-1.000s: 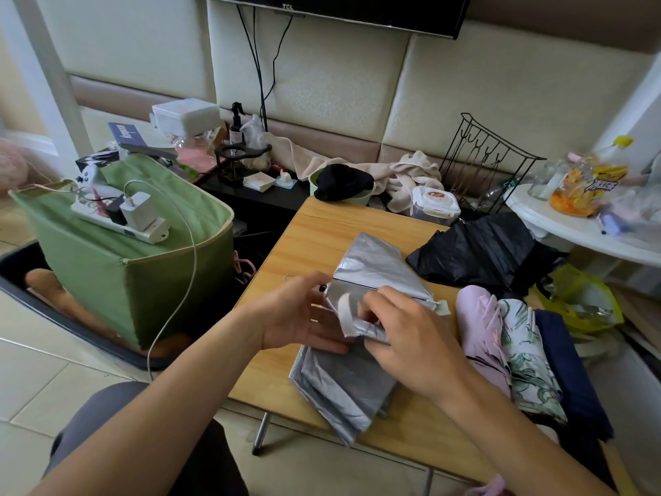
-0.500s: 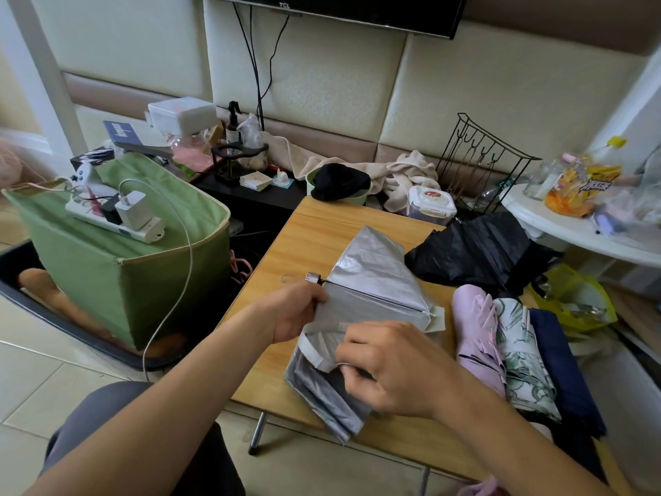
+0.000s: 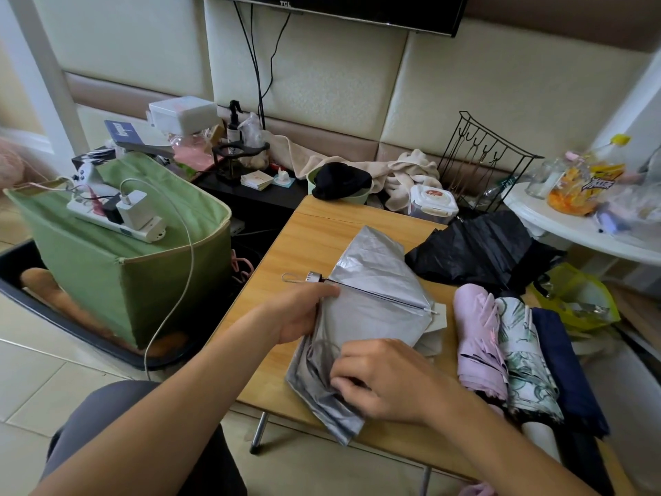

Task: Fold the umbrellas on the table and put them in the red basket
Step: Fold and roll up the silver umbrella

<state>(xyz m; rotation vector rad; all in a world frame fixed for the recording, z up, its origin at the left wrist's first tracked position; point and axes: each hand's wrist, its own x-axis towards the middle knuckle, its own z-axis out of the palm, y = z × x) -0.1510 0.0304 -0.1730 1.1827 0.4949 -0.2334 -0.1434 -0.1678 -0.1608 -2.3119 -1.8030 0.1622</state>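
On the far left a green cloth box (image 3: 118, 266) sits on the floor with a white power strip (image 3: 114, 218) on top. Next comes the wooden table (image 3: 314, 230). My left hand (image 3: 304, 313) is on the left side of the silver umbrella (image 3: 372, 298), and its grip is curled round the cloth just under the metal tip (image 3: 304, 278). The silver umbrella lies flat in the middle of the table, half folded. My right hand (image 3: 386, 379) is on the lower part of it, and its grip pinches a bunch of the silver cloth. A black umbrella (image 3: 483, 248) lies behind. To the right, side by side, lie a pink umbrella (image 3: 479, 345), a leafy white umbrella (image 3: 525, 359) and a dark blue umbrella (image 3: 568, 370), all rolled up.
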